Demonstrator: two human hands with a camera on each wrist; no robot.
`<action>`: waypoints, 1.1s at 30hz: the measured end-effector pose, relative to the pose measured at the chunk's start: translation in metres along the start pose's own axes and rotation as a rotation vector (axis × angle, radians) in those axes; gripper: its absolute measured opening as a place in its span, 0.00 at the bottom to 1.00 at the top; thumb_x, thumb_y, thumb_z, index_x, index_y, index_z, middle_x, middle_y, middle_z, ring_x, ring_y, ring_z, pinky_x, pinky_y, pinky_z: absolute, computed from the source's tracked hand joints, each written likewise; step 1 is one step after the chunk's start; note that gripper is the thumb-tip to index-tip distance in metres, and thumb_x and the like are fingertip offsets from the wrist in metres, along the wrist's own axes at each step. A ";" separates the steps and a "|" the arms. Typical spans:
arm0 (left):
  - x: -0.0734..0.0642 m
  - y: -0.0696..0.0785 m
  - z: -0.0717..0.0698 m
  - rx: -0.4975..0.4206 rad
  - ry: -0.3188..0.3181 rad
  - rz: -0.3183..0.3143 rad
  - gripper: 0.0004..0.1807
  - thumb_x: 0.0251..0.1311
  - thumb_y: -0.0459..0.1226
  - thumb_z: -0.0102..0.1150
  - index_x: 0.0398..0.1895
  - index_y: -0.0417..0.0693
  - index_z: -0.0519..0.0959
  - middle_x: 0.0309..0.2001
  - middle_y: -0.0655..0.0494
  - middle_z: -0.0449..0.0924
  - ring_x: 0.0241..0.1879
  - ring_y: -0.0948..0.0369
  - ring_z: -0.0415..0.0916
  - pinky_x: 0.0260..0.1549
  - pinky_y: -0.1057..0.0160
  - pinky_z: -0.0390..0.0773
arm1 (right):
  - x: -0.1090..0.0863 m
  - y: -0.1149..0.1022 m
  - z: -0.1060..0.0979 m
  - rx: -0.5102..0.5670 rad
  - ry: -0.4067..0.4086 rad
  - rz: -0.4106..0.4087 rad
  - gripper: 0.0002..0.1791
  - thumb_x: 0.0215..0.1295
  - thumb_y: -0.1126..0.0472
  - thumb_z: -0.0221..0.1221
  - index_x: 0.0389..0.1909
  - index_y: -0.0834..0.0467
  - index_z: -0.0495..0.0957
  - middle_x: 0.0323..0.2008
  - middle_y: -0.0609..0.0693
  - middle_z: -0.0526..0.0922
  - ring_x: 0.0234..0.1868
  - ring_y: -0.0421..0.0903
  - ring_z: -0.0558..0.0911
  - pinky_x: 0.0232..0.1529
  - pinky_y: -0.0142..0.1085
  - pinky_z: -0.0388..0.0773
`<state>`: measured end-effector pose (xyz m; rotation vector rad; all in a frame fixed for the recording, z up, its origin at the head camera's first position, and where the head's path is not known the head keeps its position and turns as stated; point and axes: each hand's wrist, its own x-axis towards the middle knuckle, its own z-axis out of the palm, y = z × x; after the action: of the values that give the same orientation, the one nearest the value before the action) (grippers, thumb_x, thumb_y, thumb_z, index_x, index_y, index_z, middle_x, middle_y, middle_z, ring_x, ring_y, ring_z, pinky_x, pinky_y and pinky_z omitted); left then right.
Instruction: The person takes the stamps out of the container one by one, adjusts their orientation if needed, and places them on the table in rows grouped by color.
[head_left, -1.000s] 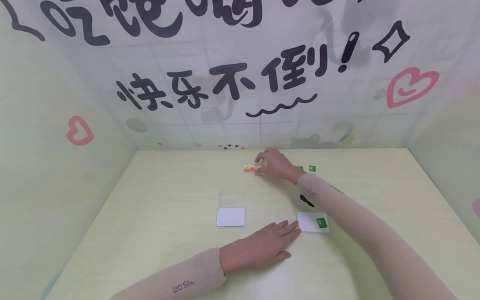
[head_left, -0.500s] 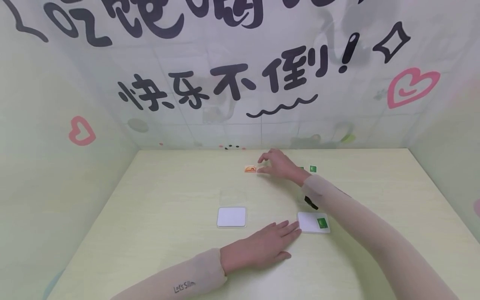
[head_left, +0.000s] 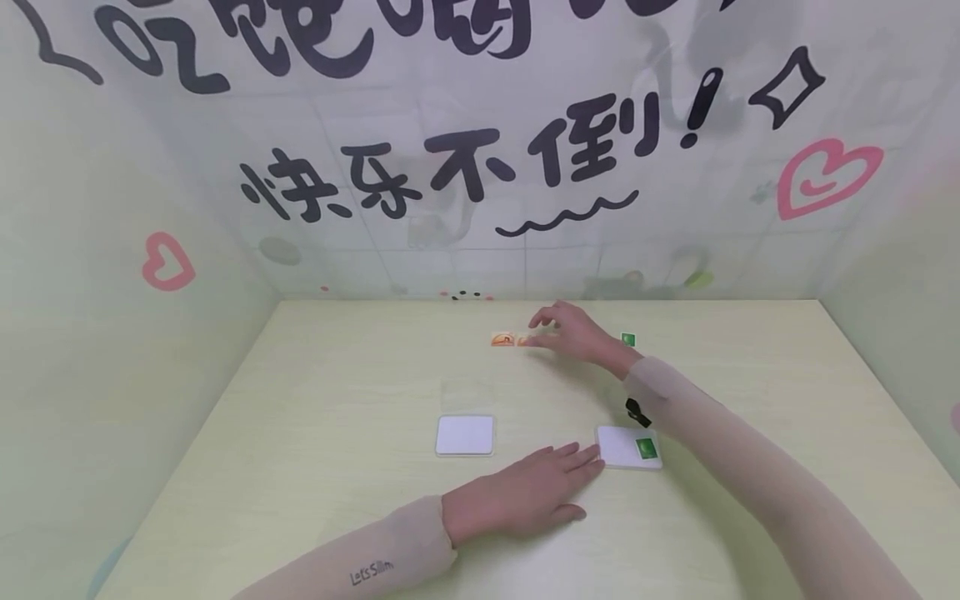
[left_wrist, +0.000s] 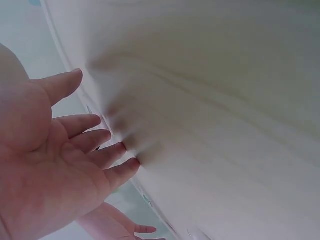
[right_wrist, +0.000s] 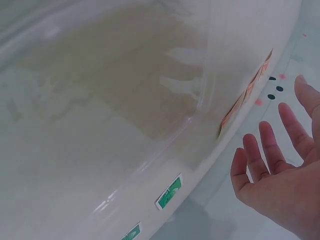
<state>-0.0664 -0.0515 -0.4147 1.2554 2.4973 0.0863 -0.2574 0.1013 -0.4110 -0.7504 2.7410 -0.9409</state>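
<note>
My left hand (head_left: 521, 492) lies palm down with straight fingers on the table, its fingertips right at the left edge of a white card (head_left: 615, 444). A small green square picture piece (head_left: 647, 449) lies on that card's right side. At the back of the table my right hand (head_left: 577, 333) hovers with loosely bent fingers, nothing pinched between them. Left of its thumb lies a small orange picture piece (head_left: 502, 339), and another orange piece (head_left: 522, 340) is partly covered by the thumb. In the right wrist view, orange pieces (right_wrist: 245, 95) form a row beyond two green pieces (right_wrist: 170, 192).
A second white card (head_left: 465, 435) lies left of centre, with a clear flat sheet (head_left: 467, 393) behind it. Beside the right sleeve is a small black object (head_left: 637, 412). One green piece (head_left: 628, 339) shows behind the right wrist. A printed wall covering (head_left: 525, 267) closes off the back.
My right hand has drifted a little to the right along the back row, exposing part of a second orange piece. The left hand stays in place by the card.
</note>
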 end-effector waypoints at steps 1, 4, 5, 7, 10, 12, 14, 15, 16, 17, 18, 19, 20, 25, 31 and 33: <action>0.000 0.000 0.000 -0.013 0.001 -0.001 0.37 0.80 0.51 0.52 0.85 0.50 0.56 0.85 0.56 0.51 0.83 0.56 0.52 0.77 0.57 0.58 | -0.002 0.001 -0.001 0.005 0.000 0.000 0.20 0.72 0.53 0.67 0.56 0.62 0.83 0.54 0.61 0.83 0.57 0.59 0.79 0.61 0.54 0.75; 0.000 0.000 0.000 -0.040 -0.001 0.001 0.37 0.80 0.51 0.52 0.85 0.50 0.56 0.85 0.56 0.50 0.83 0.56 0.51 0.78 0.57 0.58 | -0.008 0.003 -0.005 0.021 0.003 0.007 0.20 0.73 0.53 0.67 0.56 0.63 0.83 0.55 0.62 0.82 0.58 0.60 0.79 0.62 0.55 0.75; 0.001 0.000 0.000 -0.045 -0.002 0.002 0.37 0.80 0.51 0.52 0.85 0.50 0.56 0.85 0.56 0.50 0.83 0.56 0.51 0.78 0.57 0.58 | -0.010 0.004 -0.006 0.023 0.006 0.004 0.20 0.73 0.53 0.67 0.56 0.63 0.83 0.55 0.63 0.82 0.58 0.61 0.79 0.62 0.55 0.75; 0.001 -0.001 0.000 -0.045 -0.001 0.003 0.37 0.80 0.52 0.52 0.85 0.50 0.56 0.85 0.56 0.51 0.83 0.56 0.51 0.78 0.57 0.58 | -0.013 0.006 -0.007 0.026 0.013 -0.004 0.19 0.73 0.54 0.66 0.56 0.63 0.83 0.54 0.63 0.82 0.58 0.61 0.79 0.62 0.56 0.75; 0.001 -0.002 0.000 -0.046 0.003 0.005 0.37 0.80 0.52 0.51 0.84 0.50 0.57 0.85 0.56 0.51 0.83 0.56 0.52 0.77 0.58 0.58 | -0.018 0.008 -0.008 0.033 0.024 -0.018 0.18 0.73 0.56 0.66 0.55 0.64 0.83 0.53 0.64 0.82 0.57 0.61 0.79 0.61 0.57 0.75; 0.002 -0.002 0.000 -0.043 0.011 0.008 0.36 0.81 0.53 0.50 0.84 0.50 0.58 0.84 0.55 0.53 0.82 0.56 0.53 0.77 0.59 0.58 | -0.021 0.008 -0.009 0.041 0.026 -0.030 0.17 0.73 0.57 0.66 0.55 0.65 0.83 0.53 0.64 0.82 0.57 0.62 0.79 0.61 0.57 0.75; 0.003 -0.003 0.000 -0.047 0.020 0.009 0.35 0.81 0.52 0.50 0.83 0.49 0.60 0.83 0.55 0.55 0.82 0.56 0.55 0.77 0.60 0.59 | -0.024 0.009 -0.009 0.044 0.026 -0.046 0.17 0.73 0.57 0.66 0.54 0.65 0.83 0.52 0.64 0.82 0.57 0.62 0.79 0.61 0.57 0.76; 0.004 -0.003 -0.001 -0.050 0.024 0.009 0.34 0.81 0.52 0.50 0.83 0.48 0.62 0.83 0.54 0.56 0.81 0.55 0.56 0.76 0.60 0.60 | -0.026 0.009 -0.009 0.044 0.027 -0.054 0.17 0.73 0.57 0.66 0.54 0.66 0.83 0.52 0.64 0.83 0.57 0.62 0.79 0.61 0.57 0.76; 0.004 -0.003 -0.001 -0.053 0.030 0.009 0.33 0.81 0.52 0.50 0.82 0.48 0.63 0.83 0.54 0.57 0.81 0.55 0.57 0.76 0.61 0.60 | -0.027 0.009 -0.009 0.044 0.028 -0.059 0.17 0.73 0.57 0.66 0.54 0.66 0.83 0.52 0.64 0.83 0.57 0.61 0.79 0.61 0.57 0.76; 0.004 -0.003 -0.002 -0.054 0.034 0.008 0.33 0.81 0.52 0.50 0.81 0.48 0.64 0.82 0.54 0.59 0.80 0.55 0.59 0.76 0.61 0.61 | -0.029 0.009 -0.010 0.041 0.031 -0.063 0.17 0.73 0.57 0.66 0.53 0.66 0.84 0.52 0.64 0.83 0.56 0.61 0.80 0.61 0.57 0.76; 0.005 -0.002 -0.003 -0.062 0.038 0.005 0.32 0.81 0.52 0.50 0.81 0.47 0.65 0.82 0.54 0.60 0.80 0.55 0.60 0.75 0.61 0.62 | -0.031 0.009 -0.010 0.039 0.035 -0.062 0.17 0.73 0.57 0.66 0.53 0.65 0.84 0.52 0.63 0.83 0.56 0.61 0.80 0.60 0.57 0.77; 0.005 -0.002 -0.004 -0.069 0.041 0.003 0.32 0.81 0.51 0.51 0.80 0.47 0.66 0.81 0.53 0.61 0.79 0.55 0.61 0.75 0.61 0.62 | -0.032 0.009 -0.011 0.037 0.039 -0.063 0.16 0.73 0.57 0.66 0.53 0.65 0.84 0.51 0.63 0.84 0.56 0.61 0.80 0.60 0.57 0.77; 0.005 -0.002 -0.005 -0.072 0.047 0.001 0.32 0.81 0.51 0.51 0.79 0.46 0.67 0.81 0.53 0.62 0.79 0.55 0.62 0.75 0.61 0.63 | -0.034 0.010 -0.012 0.034 0.044 -0.063 0.16 0.73 0.57 0.67 0.53 0.65 0.84 0.51 0.63 0.84 0.55 0.61 0.80 0.59 0.56 0.77; 0.006 0.000 -0.005 -0.072 0.085 -0.004 0.31 0.81 0.50 0.51 0.78 0.44 0.68 0.79 0.52 0.66 0.77 0.56 0.65 0.74 0.62 0.65 | -0.043 0.014 -0.015 0.024 0.066 -0.059 0.16 0.72 0.57 0.67 0.52 0.65 0.84 0.50 0.63 0.83 0.54 0.60 0.81 0.58 0.56 0.78; 0.010 0.001 -0.006 -0.105 0.129 -0.030 0.29 0.80 0.49 0.54 0.76 0.44 0.72 0.75 0.53 0.71 0.75 0.58 0.69 0.70 0.62 0.70 | -0.058 0.017 -0.019 0.009 0.075 -0.062 0.16 0.72 0.59 0.66 0.53 0.66 0.84 0.50 0.63 0.84 0.54 0.61 0.81 0.57 0.57 0.79; 0.012 0.001 -0.006 -0.139 0.135 -0.043 0.28 0.79 0.49 0.55 0.75 0.45 0.73 0.74 0.54 0.73 0.74 0.59 0.70 0.69 0.62 0.71 | -0.064 0.017 -0.021 0.009 0.082 -0.064 0.16 0.72 0.60 0.67 0.53 0.66 0.84 0.49 0.63 0.84 0.53 0.61 0.81 0.56 0.57 0.78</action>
<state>-0.0740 -0.0410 -0.4116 1.1739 2.5794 0.3388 -0.2151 0.1566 -0.4063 -0.8208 2.7957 -1.0176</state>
